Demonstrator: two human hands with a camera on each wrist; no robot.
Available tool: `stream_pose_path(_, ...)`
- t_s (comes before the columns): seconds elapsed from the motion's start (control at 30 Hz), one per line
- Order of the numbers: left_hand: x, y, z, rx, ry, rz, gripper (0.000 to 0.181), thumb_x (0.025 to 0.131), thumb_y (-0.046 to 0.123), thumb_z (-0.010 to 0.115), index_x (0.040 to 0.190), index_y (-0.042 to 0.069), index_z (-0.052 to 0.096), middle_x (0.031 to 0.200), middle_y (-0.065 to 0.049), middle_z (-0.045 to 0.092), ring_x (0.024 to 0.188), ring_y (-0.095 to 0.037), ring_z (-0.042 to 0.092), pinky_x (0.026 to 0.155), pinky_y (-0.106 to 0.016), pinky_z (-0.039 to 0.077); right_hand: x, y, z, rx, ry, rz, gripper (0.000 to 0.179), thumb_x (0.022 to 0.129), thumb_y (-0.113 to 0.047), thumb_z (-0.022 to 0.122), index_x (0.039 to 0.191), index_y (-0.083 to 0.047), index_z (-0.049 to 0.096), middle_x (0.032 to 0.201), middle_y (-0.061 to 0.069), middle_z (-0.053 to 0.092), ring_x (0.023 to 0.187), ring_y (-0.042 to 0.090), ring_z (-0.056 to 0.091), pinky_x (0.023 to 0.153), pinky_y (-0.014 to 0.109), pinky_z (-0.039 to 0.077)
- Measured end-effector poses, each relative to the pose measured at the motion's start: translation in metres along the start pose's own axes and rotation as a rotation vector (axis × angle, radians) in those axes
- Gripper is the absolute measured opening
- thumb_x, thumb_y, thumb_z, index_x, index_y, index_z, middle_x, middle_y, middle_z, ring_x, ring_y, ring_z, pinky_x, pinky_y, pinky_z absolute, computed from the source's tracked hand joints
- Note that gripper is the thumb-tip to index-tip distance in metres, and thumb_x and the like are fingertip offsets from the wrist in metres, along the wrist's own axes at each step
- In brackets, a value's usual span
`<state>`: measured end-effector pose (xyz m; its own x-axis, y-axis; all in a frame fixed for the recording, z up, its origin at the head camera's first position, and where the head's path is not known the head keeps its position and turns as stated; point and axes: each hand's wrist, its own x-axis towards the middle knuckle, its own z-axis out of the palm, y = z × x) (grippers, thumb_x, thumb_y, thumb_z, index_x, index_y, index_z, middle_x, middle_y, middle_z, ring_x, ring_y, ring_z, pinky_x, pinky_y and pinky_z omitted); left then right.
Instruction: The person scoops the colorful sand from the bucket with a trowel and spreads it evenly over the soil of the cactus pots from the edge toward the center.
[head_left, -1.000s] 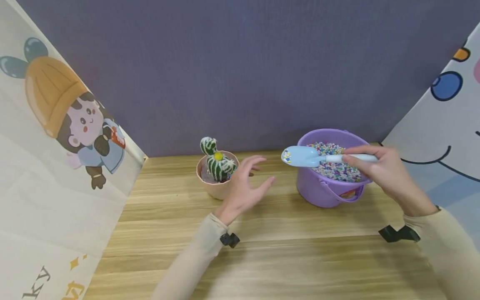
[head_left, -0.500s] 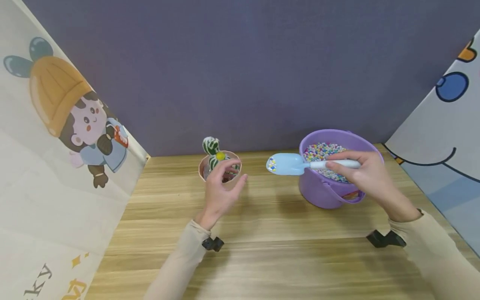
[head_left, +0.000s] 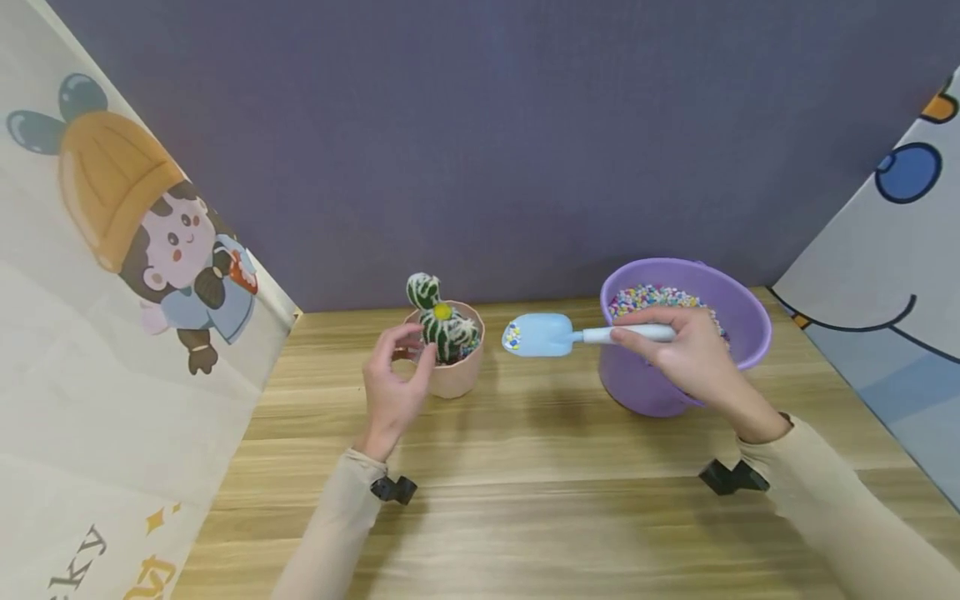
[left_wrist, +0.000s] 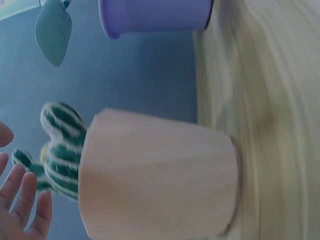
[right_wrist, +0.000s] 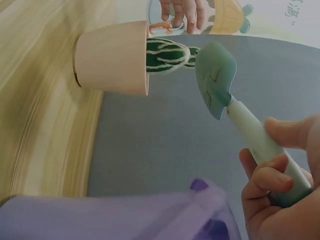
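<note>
My right hand point(head_left: 693, 354) grips the white handle of a light-blue hand trowel point(head_left: 545, 335), held level in the air between bucket and pot. Small colourful beads point(head_left: 513, 337) lie at the tip of its blade. A knitted green-and-white cactus point(head_left: 450, 337) with a yellow flower stands in a pale pink pot point(head_left: 456, 382). At the pot's left side, my left hand point(head_left: 392, 400) hovers with loosely bent fingers. In the left wrist view, its fingers point(left_wrist: 25, 197) appear close to the cactus, above the rim; contact cannot be made out.
A purple bucket point(head_left: 637, 390) with many multicoloured beads point(head_left: 651, 298) stands right of the pot, partly behind my right hand. Both stand on a wooden tabletop point(head_left: 525, 517). A dark grey-blue wall point(head_left: 480, 150) rises behind, with printed white panels point(head_left: 97, 375) at the sides.
The trowel has travelled left in my right hand, from over the bucket to near the pot. My left hand has moved left, from the pot's right side across its front to its left.
</note>
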<state>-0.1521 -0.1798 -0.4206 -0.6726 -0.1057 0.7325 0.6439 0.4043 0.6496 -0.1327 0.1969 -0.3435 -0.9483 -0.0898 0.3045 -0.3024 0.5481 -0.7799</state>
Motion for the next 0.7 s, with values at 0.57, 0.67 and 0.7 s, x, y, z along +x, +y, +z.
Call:
stream_pose_path(0.57, 0.002, -0.034, -0.017, 0.137, -0.022, -0.259, 0.042, 0.090, 0.004, 0.081, 0.129, -0.002, 0.067, 0.128, -0.024, 0.067, 0.115, -0.046, 0.064, 0.091, -0.062, 0.058, 0.029, -0.001, 0.034, -0.008, -0.039, -0.059, 0.020, 0.092, -0.022, 0.084, 0.105, -0.007, 0.085, 0.101, 0.012, 0.082, 0.071, 0.009, 0.062, 0.066, 0.020, 0.047)
stream_pose_path(0.67, 0.003, -0.038, -0.016, 0.157, -0.061, -0.285, 0.048, 0.089, 0.006, 0.081, 0.133, -0.003, 0.065, 0.134, -0.024, 0.065, 0.119, -0.045, 0.062, 0.094, -0.062, 0.057, 0.035, 0.000, 0.040, -0.004, -0.046, -0.069, 0.018, 0.092, -0.020, 0.085, 0.104, -0.007, 0.085, 0.100, 0.013, 0.082, 0.070, 0.011, 0.062, 0.065, 0.021, 0.048)
stream_pose_path(0.7, 0.004, -0.040, -0.017, 0.163, -0.084, -0.289, 0.050, 0.089, 0.007, 0.081, 0.135, -0.002, 0.063, 0.137, -0.023, 0.064, 0.121, -0.045, 0.061, 0.096, -0.063, 0.057, 0.037, 0.000, 0.041, -0.004, -0.048, -0.075, 0.017, 0.091, -0.019, 0.085, 0.103, -0.007, 0.085, 0.099, 0.013, 0.082, 0.069, 0.011, 0.061, 0.064, 0.021, 0.048)
